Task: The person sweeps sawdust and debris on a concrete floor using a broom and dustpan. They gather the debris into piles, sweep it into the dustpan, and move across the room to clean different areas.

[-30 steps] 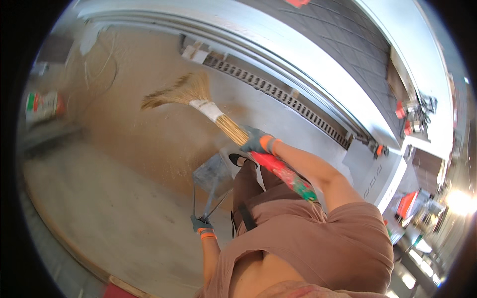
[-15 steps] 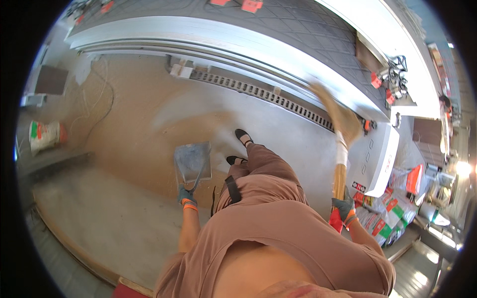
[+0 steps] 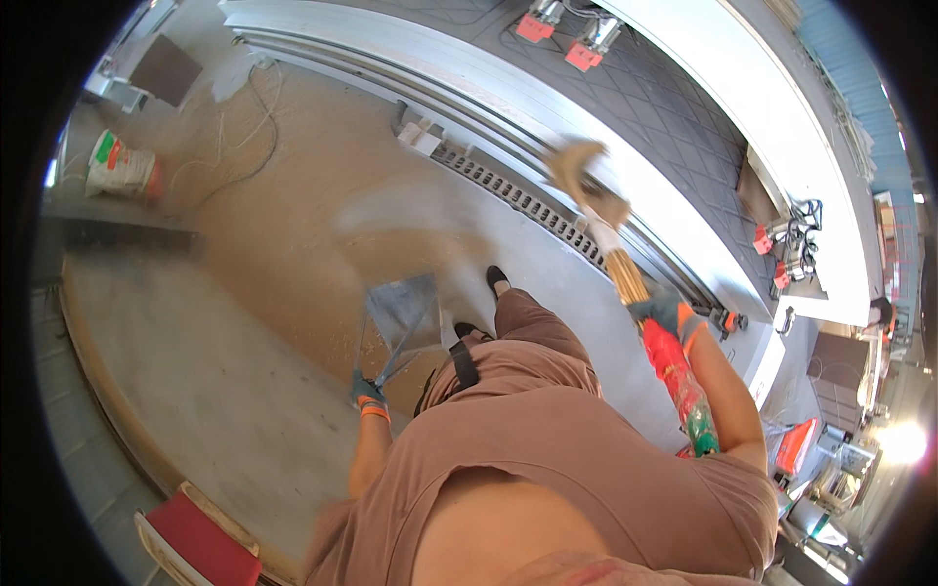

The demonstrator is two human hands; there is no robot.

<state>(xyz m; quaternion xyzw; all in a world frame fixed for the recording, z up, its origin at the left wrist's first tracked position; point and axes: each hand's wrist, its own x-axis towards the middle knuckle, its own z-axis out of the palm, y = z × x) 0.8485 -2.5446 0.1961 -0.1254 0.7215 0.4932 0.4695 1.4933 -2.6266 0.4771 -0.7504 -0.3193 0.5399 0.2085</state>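
In my gloved left hand [image 3: 367, 390], the fingers are wrapped round the thin looped handle of a grey metal dustpan [image 3: 403, 311]. The pan sits at or just above the dusty floor, left of my feet. My right hand [image 3: 664, 311], gloved in grey with an orange cuff, grips a straw broom [image 3: 629, 277] low on its shaft. A red and green wrapping covers the upper handle, which runs back along my forearm. The blurred bristle head [image 3: 586, 184] is raised in front of the slotted metal rail on the machine's side.
Brown dust [image 3: 283, 264] lies thick on the floor to the left. A long machine bed [image 3: 410, 59] spans the far side. At left stand a white bucket [image 3: 119, 168] and a dark beam [image 3: 122, 237], with a loose cable [image 3: 266, 127] beyond. A red-seated chair [image 3: 202, 542] is at lower left.
The broom has swung leftward, and my right hand has moved forward, away from my body. My left hand still holds the dustpan near the same spot. The whole view has turned somewhat.
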